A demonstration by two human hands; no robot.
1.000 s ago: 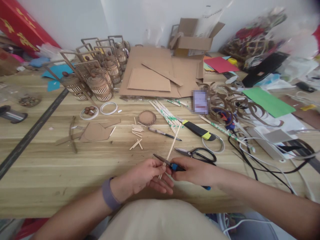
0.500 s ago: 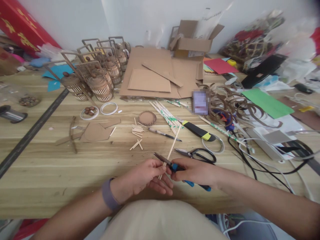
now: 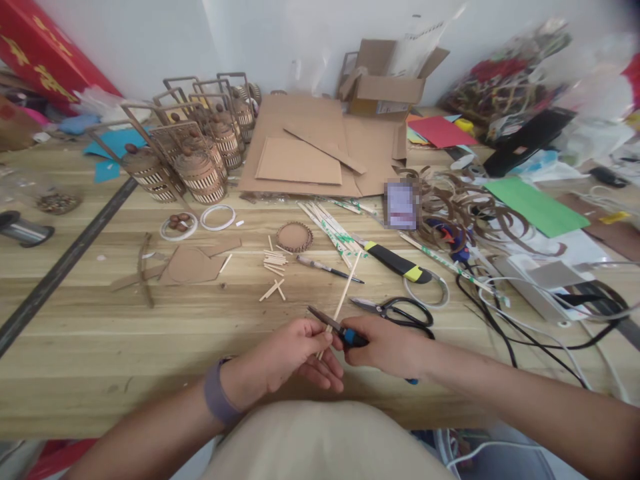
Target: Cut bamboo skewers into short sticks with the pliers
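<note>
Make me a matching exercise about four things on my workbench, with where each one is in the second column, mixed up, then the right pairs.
1. Blue-and-black-handled metal hand tool
2. Long, thin, pale wooden stick
3. Black-handled metal scissors
4. Round brown beads

A. Inside a white ring
B. Gripped in the right hand
C. Held by the left hand
D. Lying beyond the right hand

Pairs: 1-B, 2-C, 3-D, 4-A

Mauve wristband (image 3: 220,393), pale beige garment (image 3: 325,443), bare forearms (image 3: 500,393)
</note>
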